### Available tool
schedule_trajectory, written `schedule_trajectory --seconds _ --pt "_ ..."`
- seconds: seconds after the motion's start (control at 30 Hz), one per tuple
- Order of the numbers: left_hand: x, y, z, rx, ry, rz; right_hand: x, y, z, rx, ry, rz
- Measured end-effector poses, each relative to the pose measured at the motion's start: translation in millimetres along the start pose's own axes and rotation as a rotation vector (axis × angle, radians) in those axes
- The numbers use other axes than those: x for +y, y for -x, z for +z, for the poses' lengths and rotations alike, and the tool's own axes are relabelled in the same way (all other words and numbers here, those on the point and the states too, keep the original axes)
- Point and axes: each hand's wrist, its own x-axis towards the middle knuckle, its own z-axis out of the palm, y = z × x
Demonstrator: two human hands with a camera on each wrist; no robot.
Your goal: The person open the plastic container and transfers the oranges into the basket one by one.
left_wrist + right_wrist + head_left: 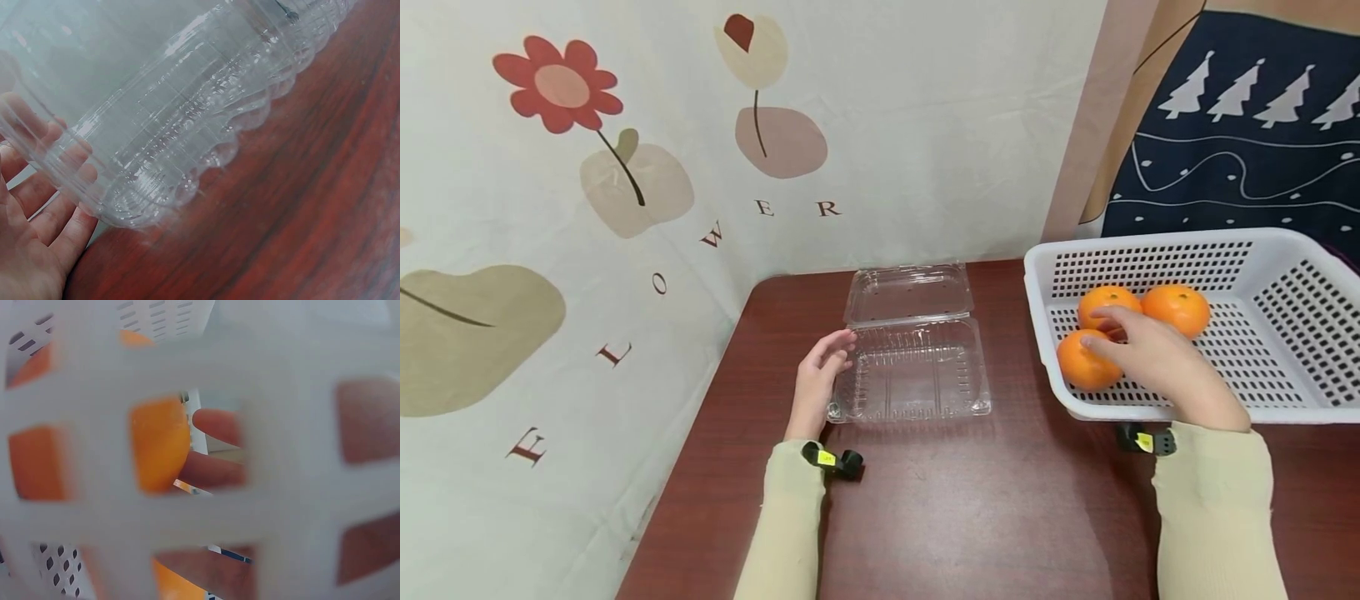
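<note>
A clear plastic clamshell box lies on the table, its lid folded back toward the wall. My left hand is at the box's left side, fingers extended along the wall; the left wrist view shows the fingers partly through the clear plastic. Over the left part of a white basket, my right hand reaches in with thumb and fingers apart. Its thumb is at the front orange, its fingertips before the back-left orange. A third orange sits partly behind the hand.
The basket's perforated wall blocks much of the right wrist view. A pale printed cloth hangs behind and left of the brown table. A dark cloth with white trees hangs behind the basket. Both wrists wear black straps.
</note>
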Motion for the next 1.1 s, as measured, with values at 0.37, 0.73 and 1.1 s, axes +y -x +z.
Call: schedule_trajectory --seconds 0.37,0.73,1.1 --pt "-7.9 0.9 -4.0 -0.024 -0.058 -0.003 -7.3 6.3 -3.4 0.005 -0.029 -0.008" --pt "1.1 1.8 -0.7 -0.021 -0.043 -0.006 -15.1 8.7 -7.5 0.021 -0.034 -0.032" --pt "-10.8 -0.3 -5.8 -0.028 -0.041 -0.035 -19.1 9.3 -8.7 0.049 -0.013 -0.048"
